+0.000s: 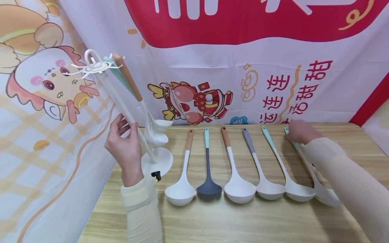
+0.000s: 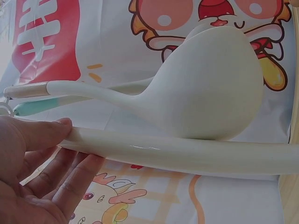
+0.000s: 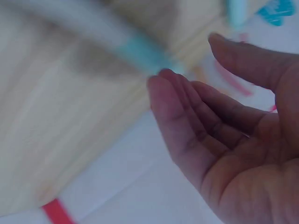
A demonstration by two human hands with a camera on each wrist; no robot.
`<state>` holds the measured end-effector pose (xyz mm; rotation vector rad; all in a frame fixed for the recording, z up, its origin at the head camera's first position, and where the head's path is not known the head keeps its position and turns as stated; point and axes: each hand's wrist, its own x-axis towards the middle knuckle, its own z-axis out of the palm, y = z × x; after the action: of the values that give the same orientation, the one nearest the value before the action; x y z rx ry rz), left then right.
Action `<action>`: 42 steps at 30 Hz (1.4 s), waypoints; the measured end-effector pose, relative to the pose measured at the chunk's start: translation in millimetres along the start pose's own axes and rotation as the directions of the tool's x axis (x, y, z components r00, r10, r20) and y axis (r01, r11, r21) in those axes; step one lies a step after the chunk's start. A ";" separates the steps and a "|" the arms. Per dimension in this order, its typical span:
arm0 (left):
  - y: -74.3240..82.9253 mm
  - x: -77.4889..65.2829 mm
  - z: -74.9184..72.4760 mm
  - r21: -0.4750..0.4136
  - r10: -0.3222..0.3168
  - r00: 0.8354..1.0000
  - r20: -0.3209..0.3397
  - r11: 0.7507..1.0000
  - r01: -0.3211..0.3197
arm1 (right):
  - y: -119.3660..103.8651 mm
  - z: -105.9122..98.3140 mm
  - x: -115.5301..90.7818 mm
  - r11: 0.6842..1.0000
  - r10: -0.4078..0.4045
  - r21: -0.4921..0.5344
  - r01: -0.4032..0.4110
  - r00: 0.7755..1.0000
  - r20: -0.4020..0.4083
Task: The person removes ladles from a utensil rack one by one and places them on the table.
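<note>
My left hand point(image 1: 125, 146) grips the tilted pole of a white utensil stand point(image 1: 113, 92), thumb on one side and fingers on the other. Two ladles hang from its hooks, one with a brown handle point(image 1: 129, 79) and one with a mint handle point(image 1: 117, 72). In the left wrist view a white ladle bowl point(image 2: 210, 88) appears just beyond the pole. At the far right of the table, my right hand point(image 1: 299, 131) is at the mint handle of the end ladle point(image 1: 328, 195). The right wrist view shows the thumb spread away from the fingers, whose tips are close to that blurred handle point(image 3: 142, 51).
Several other ladles lie in a row with handles pointing to the back, among them a dark grey one point(image 1: 209, 189) and a brown-handled white one point(image 1: 240, 189). A printed cloth point(image 1: 194, 54) hangs behind the wooden table point(image 1: 237, 222). A small black object point(image 1: 156, 176) is by the stand's base.
</note>
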<state>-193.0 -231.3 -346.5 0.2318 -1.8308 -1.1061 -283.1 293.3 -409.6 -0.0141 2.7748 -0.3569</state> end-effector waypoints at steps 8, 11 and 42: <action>0.3 -0.2 -1.0 0.016 0.002 1.000 -0.003 1.000 -0.002 | -118.8 -3.4 2.4 0.967 -0.238 0.038 0.250 0.951 -0.197; 0.6 -0.5 -0.8 0.016 -0.002 1.000 -0.001 1.000 0.002 | -167.0 1.9 -0.8 0.934 -0.314 0.095 0.345 0.918 -0.243; -3.4 -0.8 6.2 0.060 0.003 1.000 -0.010 0.998 -0.002 | -406.3 -23.8 -55.8 0.374 -0.538 0.668 0.644 0.737 -0.409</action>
<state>-198.4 -229.2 -350.5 0.2694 -1.8564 -1.0476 -252.1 -91.4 -268.8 -0.8346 2.3376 -1.7968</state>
